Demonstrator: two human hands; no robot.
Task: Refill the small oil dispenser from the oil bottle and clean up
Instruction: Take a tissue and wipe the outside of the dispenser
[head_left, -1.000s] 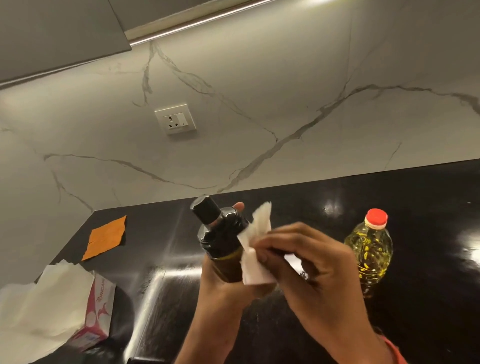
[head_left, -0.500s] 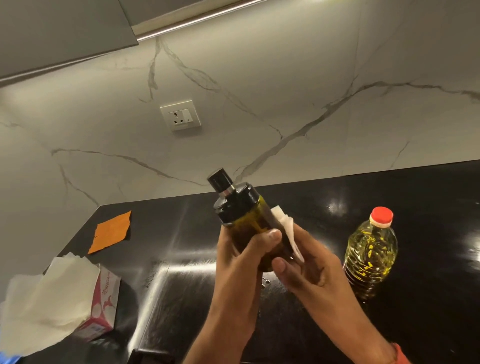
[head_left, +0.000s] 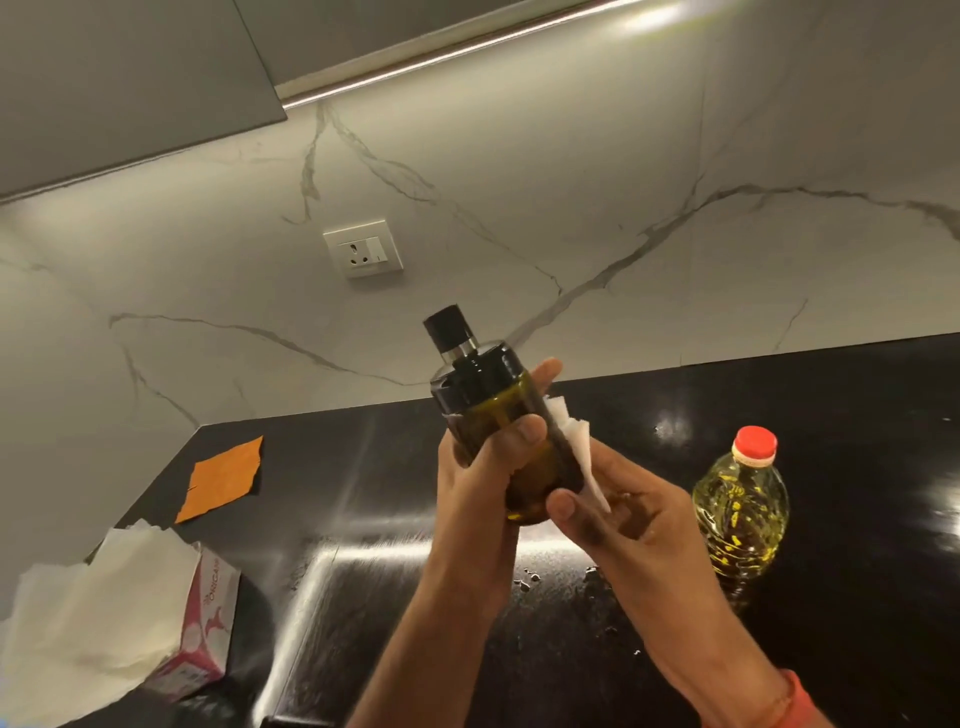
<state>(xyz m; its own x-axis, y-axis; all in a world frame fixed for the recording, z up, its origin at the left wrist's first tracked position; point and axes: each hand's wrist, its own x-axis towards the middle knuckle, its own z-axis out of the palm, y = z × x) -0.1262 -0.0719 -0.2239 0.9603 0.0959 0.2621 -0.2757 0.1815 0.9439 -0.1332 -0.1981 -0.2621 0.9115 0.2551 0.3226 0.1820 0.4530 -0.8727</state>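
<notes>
A small dark glass oil dispenser (head_left: 485, 387) with a black cap is held up over the black counter, tilted to the left. My left hand (head_left: 475, 483) grips its body from the left. My right hand (head_left: 623, 512) presses a folded white tissue (head_left: 576, 447) against the dispenser's right side and base. The oil bottle (head_left: 740, 514), clear plastic with yellow oil and a red cap, stands upright on the counter to the right, apart from both hands.
A pink tissue box (head_left: 205, 618) with white sheets pulled out sits at the counter's front left. An orange cloth (head_left: 221, 478) lies flat further back on the left. Small droplets (head_left: 524, 577) dot the black counter (head_left: 857, 415) below my hands. A wall socket (head_left: 362, 248) is on the marble backsplash.
The tissue has moved from the dispenser's front to its right side and base. My left hand has lifted and turned the dispenser, which now sits higher.
</notes>
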